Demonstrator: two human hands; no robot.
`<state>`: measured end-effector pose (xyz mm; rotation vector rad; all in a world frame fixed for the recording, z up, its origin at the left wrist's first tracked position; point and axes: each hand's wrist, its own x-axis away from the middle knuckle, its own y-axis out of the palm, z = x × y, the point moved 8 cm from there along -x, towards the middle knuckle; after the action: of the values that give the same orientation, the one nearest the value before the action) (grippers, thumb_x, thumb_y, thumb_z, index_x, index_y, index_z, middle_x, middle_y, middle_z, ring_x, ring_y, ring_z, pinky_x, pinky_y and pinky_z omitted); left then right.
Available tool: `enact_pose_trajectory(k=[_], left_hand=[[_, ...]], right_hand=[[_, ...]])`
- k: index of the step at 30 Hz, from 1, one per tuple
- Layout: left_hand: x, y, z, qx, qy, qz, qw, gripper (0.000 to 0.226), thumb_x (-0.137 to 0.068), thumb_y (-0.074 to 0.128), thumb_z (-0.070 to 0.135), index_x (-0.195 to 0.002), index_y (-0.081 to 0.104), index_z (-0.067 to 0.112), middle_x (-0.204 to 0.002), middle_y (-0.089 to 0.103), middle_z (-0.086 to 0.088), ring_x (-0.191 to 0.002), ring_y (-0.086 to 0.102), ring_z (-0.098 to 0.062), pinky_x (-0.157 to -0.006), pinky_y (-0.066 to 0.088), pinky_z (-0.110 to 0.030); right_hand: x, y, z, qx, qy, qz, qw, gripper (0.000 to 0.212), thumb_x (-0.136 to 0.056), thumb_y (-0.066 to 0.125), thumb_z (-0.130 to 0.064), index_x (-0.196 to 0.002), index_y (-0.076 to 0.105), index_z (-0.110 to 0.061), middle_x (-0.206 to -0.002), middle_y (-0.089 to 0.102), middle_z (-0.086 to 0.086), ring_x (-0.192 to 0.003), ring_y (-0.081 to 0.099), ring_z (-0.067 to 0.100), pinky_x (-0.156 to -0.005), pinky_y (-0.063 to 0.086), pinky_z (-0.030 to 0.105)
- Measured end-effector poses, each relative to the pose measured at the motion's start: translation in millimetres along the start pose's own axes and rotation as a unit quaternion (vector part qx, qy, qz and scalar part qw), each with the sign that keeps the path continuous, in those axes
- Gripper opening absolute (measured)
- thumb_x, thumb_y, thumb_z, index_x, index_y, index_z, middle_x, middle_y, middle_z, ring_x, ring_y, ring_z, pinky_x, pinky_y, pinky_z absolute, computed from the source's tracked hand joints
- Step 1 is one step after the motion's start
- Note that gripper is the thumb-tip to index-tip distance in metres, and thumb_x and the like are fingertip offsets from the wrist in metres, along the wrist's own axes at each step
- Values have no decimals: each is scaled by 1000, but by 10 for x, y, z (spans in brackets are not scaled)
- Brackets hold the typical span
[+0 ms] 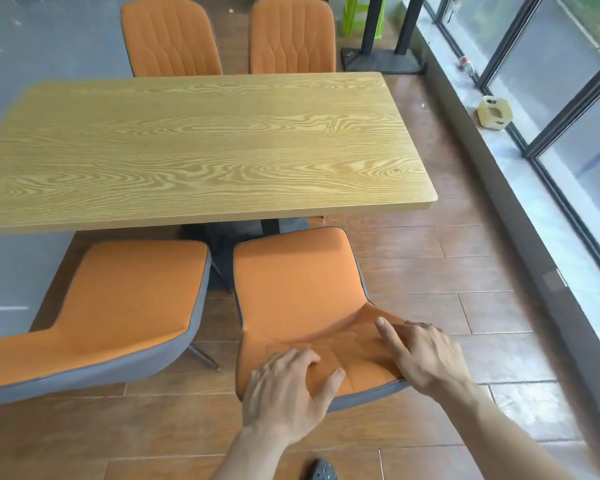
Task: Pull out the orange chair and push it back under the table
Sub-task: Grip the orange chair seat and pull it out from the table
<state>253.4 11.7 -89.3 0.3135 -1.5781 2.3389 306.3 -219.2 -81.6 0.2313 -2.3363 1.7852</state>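
Note:
An orange chair (298,289) with a grey shell stands on the near side of the wooden table (194,143), toward its right end. Its seat lies in front of the table edge, not beneath the top. My left hand (288,396) grips the top of the backrest at its middle, fingers curled over the orange padding. My right hand (426,355) holds the backrest's right corner, thumb on the inside.
A second orange chair (118,306) stands close on the left. Two more orange chairs (170,36) (291,32) face me across the table. A grey ledge with a tan spool (494,112) and glass windows run along the right. My shoe (321,471) is on the wood-look floor.

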Motion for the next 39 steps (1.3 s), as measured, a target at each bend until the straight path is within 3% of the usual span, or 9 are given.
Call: enact_pose_trajectory(k=[3, 14, 23, 32, 35, 37, 39], left_hand=[[-1, -14, -10, -4, 19, -3, 1000, 80, -79, 10, 88, -121, 57, 38, -122, 64, 18, -115, 57, -11, -89, 45, -36], [243, -85, -558, -5, 64, -17, 998, 83, -78, 13, 90, -120, 61, 37, -121, 67, 17, -115, 58, -9, -93, 46, -38], [398, -174, -826, -7, 84, -15, 996, 83, -79, 15, 88, -121, 62, 35, -122, 68, 16, -114, 59, -11, -92, 44, -38], [384, -166, -822, -16, 82, -11, 996, 82, -79, 12, 90, -122, 57, 37, -116, 67, 15, -109, 59, -12, -86, 46, -38], [390, -176, -798, -22, 80, -15, 996, 83, -78, 8, 91, -129, 50, 40, -121, 64, 15, -115, 57, -12, -88, 46, -39], [439, -202, -768, -30, 66, -29, 997, 84, -79, 8, 91, -137, 43, 40, -129, 59, 13, -122, 51, -13, -96, 43, -41], [502, -280, -762, -27, 59, -24, 998, 88, -81, 6, 91, -146, 36, 38, -138, 54, 13, -130, 46, -13, -111, 33, -38]], right_hand=[[23, 38, -13, 12, 8, 18, 1000, 73, -91, 15, -79, -70, 61, -27, -90, 70, -2, -95, 64, 31, -71, 36, 37], [529, 289, -513, 18, 21, 54, 998, 80, -90, 8, -80, -79, 70, -30, -90, 71, -4, -91, 65, 28, -72, 43, 37], [761, 403, -797, -5, 55, 58, 997, 73, -89, 14, -78, -72, 64, -27, -93, 73, 4, -94, 65, 33, -72, 40, 37], [701, 445, -687, -13, 81, 44, 996, 78, -86, 10, -85, -69, 61, -29, -80, 66, 0, -78, 56, 30, -70, 42, 40], [703, 443, -718, -11, 80, 22, 997, 71, -85, 9, -82, -71, 58, -33, -88, 69, -2, -87, 61, 28, -72, 40, 37], [726, 399, -760, -14, 62, 11, 998, 75, -86, 4, -80, -83, 65, -36, -101, 71, -3, -99, 62, 26, -81, 41, 37], [740, 337, -817, -28, 34, 20, 999, 93, -84, -6, -83, -111, 70, -36, -117, 70, -5, -114, 60, 22, -100, 41, 40]])
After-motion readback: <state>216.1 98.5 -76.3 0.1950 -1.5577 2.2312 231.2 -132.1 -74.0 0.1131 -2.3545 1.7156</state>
